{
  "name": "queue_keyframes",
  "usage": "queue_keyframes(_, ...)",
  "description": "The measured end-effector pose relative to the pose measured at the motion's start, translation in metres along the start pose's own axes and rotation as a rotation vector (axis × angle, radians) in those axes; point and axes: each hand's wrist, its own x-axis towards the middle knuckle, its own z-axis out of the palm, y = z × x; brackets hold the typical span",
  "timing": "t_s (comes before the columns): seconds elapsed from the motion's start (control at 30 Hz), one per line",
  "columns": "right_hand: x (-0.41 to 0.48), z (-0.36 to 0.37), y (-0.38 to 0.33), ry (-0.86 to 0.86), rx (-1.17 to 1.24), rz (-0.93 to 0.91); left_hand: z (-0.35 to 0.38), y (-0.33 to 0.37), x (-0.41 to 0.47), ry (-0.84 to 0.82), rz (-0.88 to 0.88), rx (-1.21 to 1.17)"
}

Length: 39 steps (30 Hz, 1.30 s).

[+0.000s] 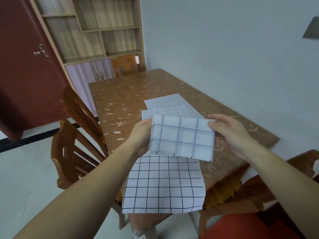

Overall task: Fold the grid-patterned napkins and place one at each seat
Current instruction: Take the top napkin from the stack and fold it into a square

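Fingers (212, 124) of my right hand (229, 133) pinch the upper right corner of a grid-patterned napkin (181, 138), while my left hand (140, 137) grips its left edge, fingertips hidden behind it. The napkin hangs in the air over the near edge of the table (120, 94). Its upper part is turned down toward me and shows the faint grey lines of the reverse, and the lower part dangles with crisp black lines on white. It looks thin, light and limp, and it takes a crease readily. I judge it needs holding at the corners or along the fold, both sides at once, or it will sag. Two more napkins (170, 106) lie flat and overlapped further along the glossy, brown, leaf-patterned tabletop. Carved wooden chairs (77, 135) stand around it.
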Motion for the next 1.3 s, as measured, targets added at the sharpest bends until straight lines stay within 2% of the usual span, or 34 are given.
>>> queue_keyframes(0.1,0.002,0.0,0.0,0.044,-0.069,-0.043,-0.001,0.001,0.001,-0.023,0.001,-0.035)
queue_keyframes(0.3,0.004,-0.003,-0.003,0.075,-0.069,-0.086,-0.009,0.003,0.004,-0.043,-0.111,-0.078)
queue_keyframes(0.4,0.004,-0.001,-0.005,0.084,-0.15,-0.133,-0.009,0.011,0.001,-0.082,-0.045,0.202)
queue_keyframes(0.5,0.002,0.004,-0.005,0.06,-0.263,-0.196,-0.008,0.02,-0.001,-0.199,0.109,0.614)
queue_keyframes(0.57,-0.001,0.012,-0.005,0.0,-0.326,-0.215,0.0,0.026,-0.003,-0.277,0.153,0.809)
queue_keyframes(0.67,-0.004,0.028,-0.005,-0.036,-0.384,-0.242,0.019,0.03,-0.006,-0.308,0.202,0.849)
queue_keyframes(0.83,-0.009,0.036,-0.004,-0.041,-0.33,-0.227,0.025,0.034,-0.007,-0.298,0.305,0.928)
queue_keyframes(0.9,-0.008,0.034,-0.008,-0.017,-0.351,-0.277,0.025,0.036,-0.009,-0.301,0.359,0.997)
queue_keyframes(1.0,-0.007,0.03,-0.016,-0.045,-0.464,-0.303,0.026,0.041,-0.011,-0.303,0.503,1.192)
queue_keyframes(1.13,-0.009,0.027,-0.03,-0.181,-0.804,-0.364,0.027,0.041,-0.015,-0.315,0.615,1.504)
queue_keyframes(1.2,-0.008,0.03,-0.036,-0.199,-0.881,-0.421,0.03,0.04,-0.017,-0.307,0.634,1.49)
queue_keyframes(1.3,-0.007,0.036,-0.041,-0.224,-0.954,-0.493,0.035,0.039,-0.017,-0.296,0.62,1.321)
